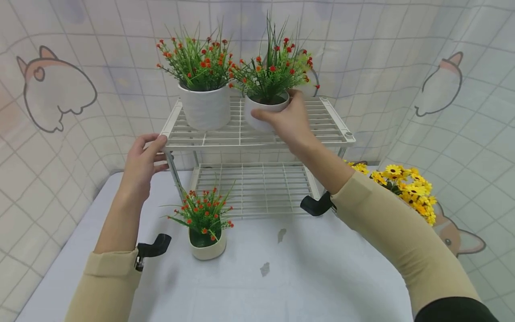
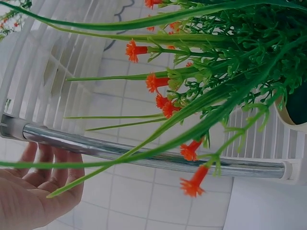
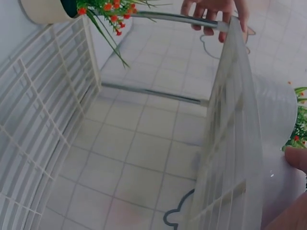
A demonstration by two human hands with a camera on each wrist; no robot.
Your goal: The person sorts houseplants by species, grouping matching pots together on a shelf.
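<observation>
My right hand (image 1: 290, 120) grips a white flowerpot (image 1: 259, 114) with red flowers and tall grass, thumb in front and fingers round its right side. The pot is at the top tier of a white wire shelf (image 1: 281, 142); whether it bears its full weight there, I cannot tell. Another white flowerpot (image 1: 206, 107) with orange-red flowers stands just left of it. At the shelf's front left corner, my left hand (image 1: 141, 161) holds the edge, thumb above and fingers below, beside the metal post (image 2: 144, 152). In the right wrist view the gripped pot (image 3: 283, 191) is partly hidden.
A small cream flowerpot (image 1: 208, 250) with red flowers stands on the white-covered table (image 1: 249, 295), before the lower tier (image 1: 257, 190). Yellow flowers (image 1: 410, 190) are at the right, partly behind my right sleeve (image 1: 386, 232). A tile-patterned curtain (image 1: 137, 67) surrounds the table.
</observation>
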